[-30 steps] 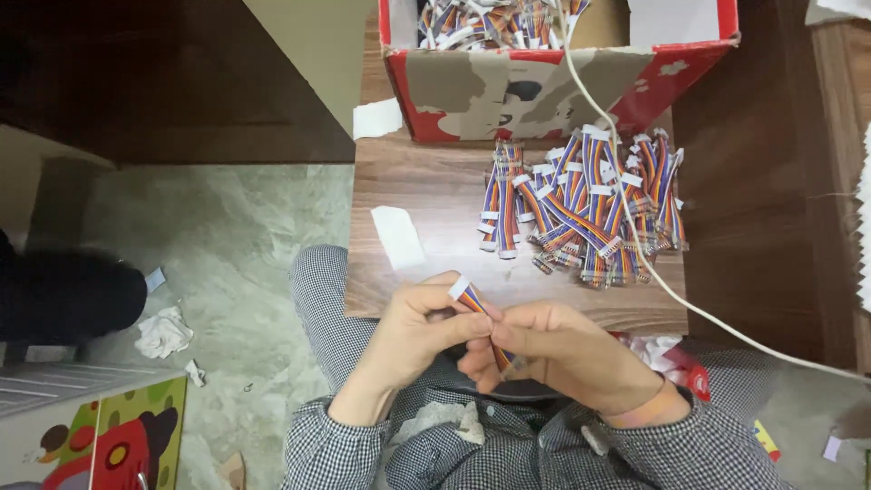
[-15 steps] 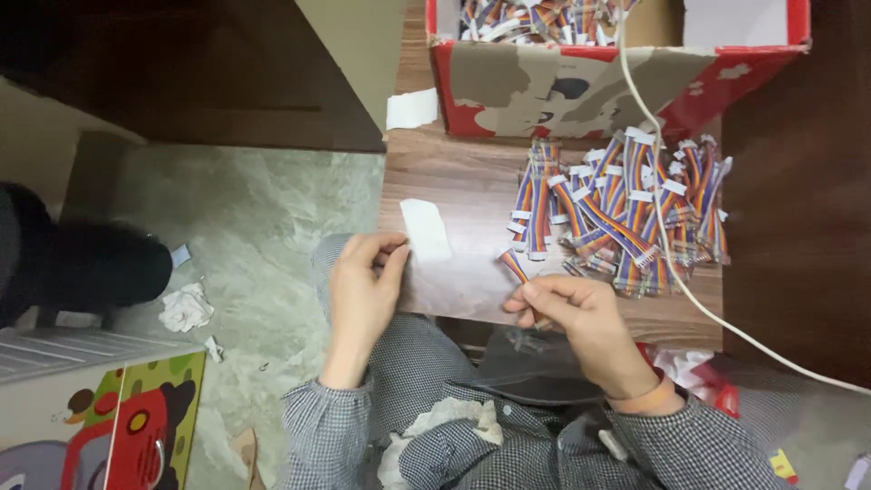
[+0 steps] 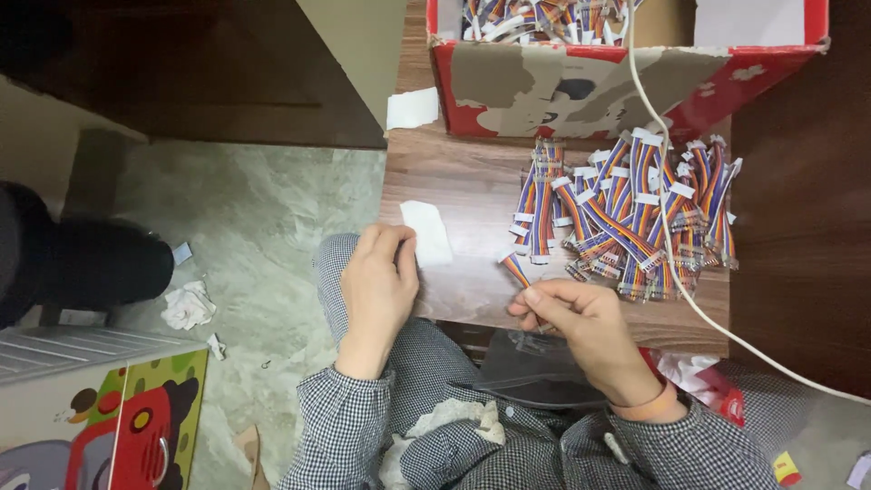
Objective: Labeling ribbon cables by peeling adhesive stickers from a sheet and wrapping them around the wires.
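Observation:
My right hand (image 3: 570, 313) pinches a short multicoloured ribbon cable (image 3: 514, 267) with a white connector at its tip, held just above the wooden table's near edge. My left hand (image 3: 376, 281) rests on the table's left corner, its fingers touching a small white paper slip (image 3: 428, 232). A pile of several similar ribbon cables (image 3: 626, 218) lies on the table beyond my right hand.
A red cardboard box (image 3: 581, 86) holding more cables stands at the table's far side, with a white cord (image 3: 676, 263) running out across the pile. A dark plastic piece (image 3: 535, 363) lies in my lap. Crumpled paper (image 3: 186, 304) lies on the tiled floor at left.
My hands were together on one cable; they have separated. The left hand went to the white slip at the table corner, while the right hand keeps the cable.

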